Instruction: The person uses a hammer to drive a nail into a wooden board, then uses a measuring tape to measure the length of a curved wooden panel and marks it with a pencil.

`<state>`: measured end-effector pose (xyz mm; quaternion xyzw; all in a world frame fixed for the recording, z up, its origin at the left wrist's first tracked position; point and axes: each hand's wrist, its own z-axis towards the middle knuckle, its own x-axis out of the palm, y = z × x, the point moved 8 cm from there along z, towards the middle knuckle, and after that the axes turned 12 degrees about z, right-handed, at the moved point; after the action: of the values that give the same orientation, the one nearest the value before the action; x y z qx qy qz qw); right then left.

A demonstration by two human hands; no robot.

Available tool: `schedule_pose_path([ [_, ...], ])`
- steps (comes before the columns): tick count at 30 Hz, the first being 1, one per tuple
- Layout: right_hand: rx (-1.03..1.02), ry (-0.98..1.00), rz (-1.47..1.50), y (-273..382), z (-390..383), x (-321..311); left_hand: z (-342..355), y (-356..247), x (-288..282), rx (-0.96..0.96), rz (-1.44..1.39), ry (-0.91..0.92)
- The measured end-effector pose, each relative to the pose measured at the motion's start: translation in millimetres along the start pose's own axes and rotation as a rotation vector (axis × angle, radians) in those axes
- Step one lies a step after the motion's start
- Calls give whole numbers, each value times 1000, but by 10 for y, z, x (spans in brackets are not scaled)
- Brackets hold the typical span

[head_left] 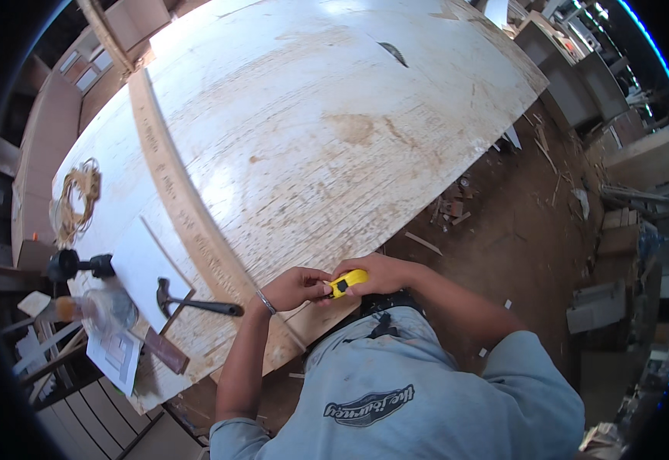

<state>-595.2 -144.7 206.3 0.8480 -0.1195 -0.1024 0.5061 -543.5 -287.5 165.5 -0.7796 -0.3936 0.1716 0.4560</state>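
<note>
Close in front of my body, at the near edge of the large worktable [304, 146], I hold a yellow tape measure [356, 277] with black parts. My right hand [379, 271] is wrapped round its case from the right. The fingers of my left hand [294, 288] are closed in a pinch at the left end of the case; whether they grip the blade tip there is too small to tell. A long wooden board [185, 213] lies across the table just left of my left hand. Nearby, a claw hammer [208, 306] with a black handle rests on the table.
Left of the board lie a white panel [144, 268], a clear plastic bottle [117, 310], a printed sheet [113, 359], a brown block [167, 352] and a cord coil [78, 205]. A toothed circular blade [393, 54] protrudes from the far tabletop. Wood scraps [451, 208] litter the floor.
</note>
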Motion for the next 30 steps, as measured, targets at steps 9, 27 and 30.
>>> schedule_pose_path([
  [9,96,-396,-609,-1094,-715,-4339,798,-697,-1790,-12,779,-821],
  [27,-523,-1157,-850,-1210,378,-7831,-976,850,-4274,-1409,1109,-1295],
  [30,-557,-1238,-823,-1237,424,-7776,-933,932,-4175,-1402,1191,-1309],
])
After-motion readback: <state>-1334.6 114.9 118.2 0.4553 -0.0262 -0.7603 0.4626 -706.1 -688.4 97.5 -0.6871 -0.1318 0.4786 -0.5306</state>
